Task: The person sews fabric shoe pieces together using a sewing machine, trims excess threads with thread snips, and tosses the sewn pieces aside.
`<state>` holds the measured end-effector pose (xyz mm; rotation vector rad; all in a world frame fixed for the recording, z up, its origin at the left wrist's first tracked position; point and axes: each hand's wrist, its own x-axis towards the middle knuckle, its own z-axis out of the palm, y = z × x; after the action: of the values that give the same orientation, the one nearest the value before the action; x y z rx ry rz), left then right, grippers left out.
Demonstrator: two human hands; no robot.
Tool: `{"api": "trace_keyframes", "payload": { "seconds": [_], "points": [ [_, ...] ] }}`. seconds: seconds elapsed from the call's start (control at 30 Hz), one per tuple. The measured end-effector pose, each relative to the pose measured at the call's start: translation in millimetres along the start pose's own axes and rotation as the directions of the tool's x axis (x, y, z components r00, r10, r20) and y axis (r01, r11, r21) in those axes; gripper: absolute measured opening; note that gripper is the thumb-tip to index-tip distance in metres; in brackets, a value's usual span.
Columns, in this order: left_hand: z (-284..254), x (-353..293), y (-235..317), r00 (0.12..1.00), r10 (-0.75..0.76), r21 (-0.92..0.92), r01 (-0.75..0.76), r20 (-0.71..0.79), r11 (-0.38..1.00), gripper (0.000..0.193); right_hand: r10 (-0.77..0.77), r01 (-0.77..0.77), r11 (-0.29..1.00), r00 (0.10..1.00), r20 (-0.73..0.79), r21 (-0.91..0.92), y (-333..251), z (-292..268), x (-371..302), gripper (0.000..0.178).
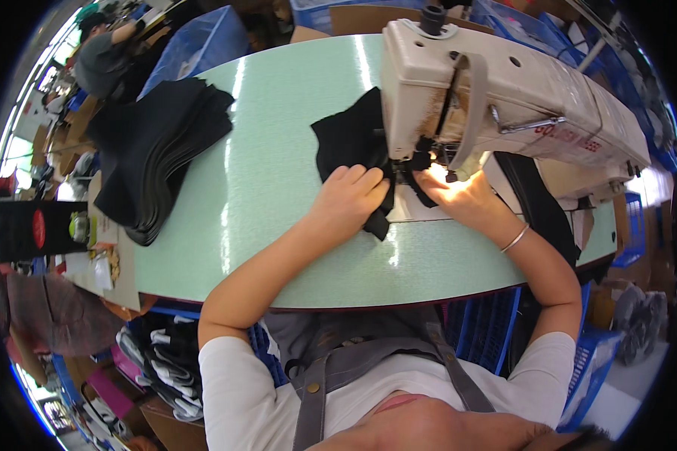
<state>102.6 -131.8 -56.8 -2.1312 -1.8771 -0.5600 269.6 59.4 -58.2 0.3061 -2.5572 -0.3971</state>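
A black fabric piece (351, 135) lies under the head of a cream sewing machine (496, 90), with part of it hanging toward the table's near side. My left hand (351, 197) has its fingers curled down onto this cloth, left of the needle area, gripping it. Close by the lit presser foot, my right hand (468, 199) pinches the cloth's right-hand part; its fingertips are partly lost in the lamp's glare. A bracelet (516, 238) circles my right wrist. The needle itself is too small to make out.
On the left of the pale green table (278, 113) rests a stack of black fabric pieces (162, 143). A long black strip (534, 195) runs beside the machine on the right. Blue bins (203, 49) stand beyond the far edge. Another person (105, 56) works at the far left.
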Motion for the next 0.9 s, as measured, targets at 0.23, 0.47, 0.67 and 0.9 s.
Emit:
{"api": "trace_keyframes", "payload": {
  "seconds": [0.23,0.47,0.67,0.9],
  "points": [
    [3,-2,12,0.999,0.024,0.055,-0.026,0.032,0.998,0.039,0.153,-0.164,0.981,0.982,0.115,0.1,-24,-11,-10,0.034],
    [-1,2,16,0.996,-0.011,0.144,-0.002,0.084,0.99,0.041,0.244,-0.27,0.941,0.959,0.144,0.202,-27,-10,-7,0.032],
    [6,4,13,0.999,0.001,0.011,0.0,-0.036,1.0,0.037,0.218,-0.224,0.936,0.975,0.053,0.273,-22,-12,1,0.041],
    [12,3,14,0.995,0.009,-0.054,-0.015,-0.102,0.998,0.029,0.238,-0.254,0.927,0.967,0.092,0.275,-30,0,-7,0.048]
  ]
}}
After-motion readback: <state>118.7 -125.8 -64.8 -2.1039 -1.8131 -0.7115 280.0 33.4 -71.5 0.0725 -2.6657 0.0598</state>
